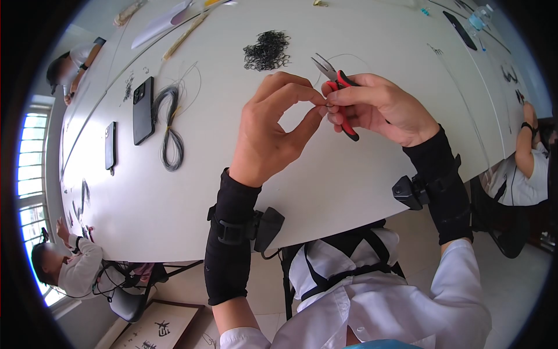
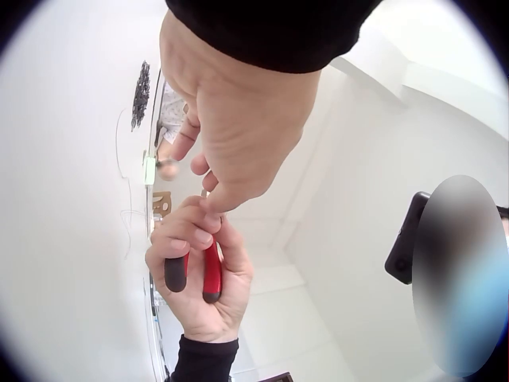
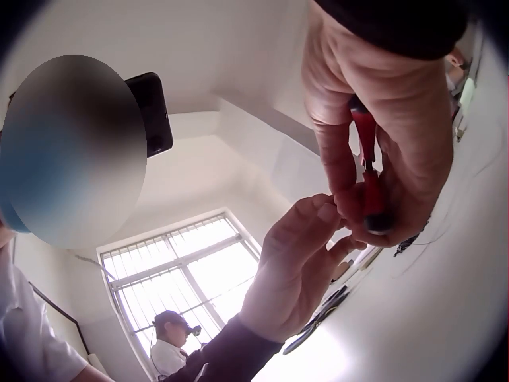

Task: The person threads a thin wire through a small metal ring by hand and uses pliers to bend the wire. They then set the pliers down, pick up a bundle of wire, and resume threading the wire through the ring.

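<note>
My right hand (image 1: 386, 107) grips needle-nose pliers (image 1: 347, 122) with red and black handles, their metal jaws pointing away over the table. My left hand (image 1: 264, 128) reaches in from the other side, its thumb and index finger pinching a tiny piece (image 1: 328, 106) at the right fingertips. The fingers mostly hide that piece, and I cannot tell its kind. A thin wire (image 1: 349, 56) curves over the table behind the pliers. In the left wrist view, both plier handles (image 2: 212, 274) show against the right palm. The right wrist view shows the two hands' fingertips meeting.
Beyond my hands lies a pile of small black bent pieces (image 1: 266, 51). To the left are a tied coil of dark wire (image 1: 170, 131) and two phones (image 1: 143, 110). A bottle (image 1: 479, 18) stands far right. Other people sit around the white table (image 1: 325, 192).
</note>
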Demonstrator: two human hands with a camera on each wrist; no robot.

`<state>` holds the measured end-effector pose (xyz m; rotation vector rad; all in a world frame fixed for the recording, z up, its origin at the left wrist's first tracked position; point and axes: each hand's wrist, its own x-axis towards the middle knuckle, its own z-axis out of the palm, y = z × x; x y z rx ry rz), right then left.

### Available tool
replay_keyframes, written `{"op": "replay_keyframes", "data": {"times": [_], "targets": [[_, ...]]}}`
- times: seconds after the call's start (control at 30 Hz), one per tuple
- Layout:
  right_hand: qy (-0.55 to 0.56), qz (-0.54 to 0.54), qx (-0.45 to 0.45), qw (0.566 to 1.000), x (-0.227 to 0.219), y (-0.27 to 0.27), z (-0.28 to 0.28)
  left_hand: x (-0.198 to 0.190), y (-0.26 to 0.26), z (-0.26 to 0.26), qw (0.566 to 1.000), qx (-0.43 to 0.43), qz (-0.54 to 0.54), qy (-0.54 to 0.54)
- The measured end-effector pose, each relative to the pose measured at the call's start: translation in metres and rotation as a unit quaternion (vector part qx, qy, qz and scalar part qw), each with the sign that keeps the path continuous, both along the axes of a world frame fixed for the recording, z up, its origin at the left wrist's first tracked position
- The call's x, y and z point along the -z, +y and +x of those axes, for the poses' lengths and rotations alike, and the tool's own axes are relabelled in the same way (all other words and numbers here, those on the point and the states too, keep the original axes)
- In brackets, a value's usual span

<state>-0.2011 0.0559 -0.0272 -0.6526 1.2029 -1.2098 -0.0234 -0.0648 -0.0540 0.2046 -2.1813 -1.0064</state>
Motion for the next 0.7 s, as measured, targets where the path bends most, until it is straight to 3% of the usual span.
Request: {"op": "replay_keyframes", "data": {"times": [0.23,0.5,0.7], "targets": [[0.074,-0.012,0.023,0.997,0.001,-0.001,0.004,0.005,-0.002,-0.002,0.999,-0.033,-0.038,0.017],[0.352,-0.059,0.072,0.931,0.012,0.016,0.032,0.008,-0.002,-0.005,0.98,-0.167,-0.084,0.07],[0.372,-0.076,0.091,0.921,0.013,0.012,0.043,0.009,-0.001,-0.005,0.972,-0.194,-0.102,0.081]]}}
